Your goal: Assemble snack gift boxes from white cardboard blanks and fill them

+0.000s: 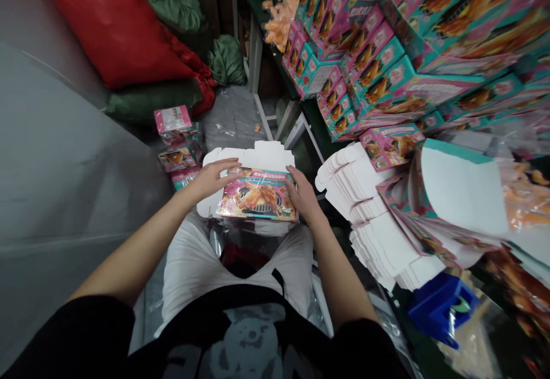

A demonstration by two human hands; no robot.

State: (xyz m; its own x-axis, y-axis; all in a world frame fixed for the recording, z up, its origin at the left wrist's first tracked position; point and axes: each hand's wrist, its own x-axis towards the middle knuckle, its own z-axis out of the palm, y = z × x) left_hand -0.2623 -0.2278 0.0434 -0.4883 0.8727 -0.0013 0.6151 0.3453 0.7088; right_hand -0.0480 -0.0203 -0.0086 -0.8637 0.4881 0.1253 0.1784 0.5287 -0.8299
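A white die-cut carton blank (270,155) lies beneath a glossy roast-chicken sheet (256,195) (print facing up); the left hand (210,179) and right hand (303,194) rest open on top, gripping nothing.

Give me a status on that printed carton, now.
Left hand and right hand resting on the printed carton. White flaps spread. Stack of flat white carton blanks to the right, apart from the hands.

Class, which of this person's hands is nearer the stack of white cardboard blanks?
Right: the right hand lies on the printed box, just beside the stack; the left hand is farther off, across that box.
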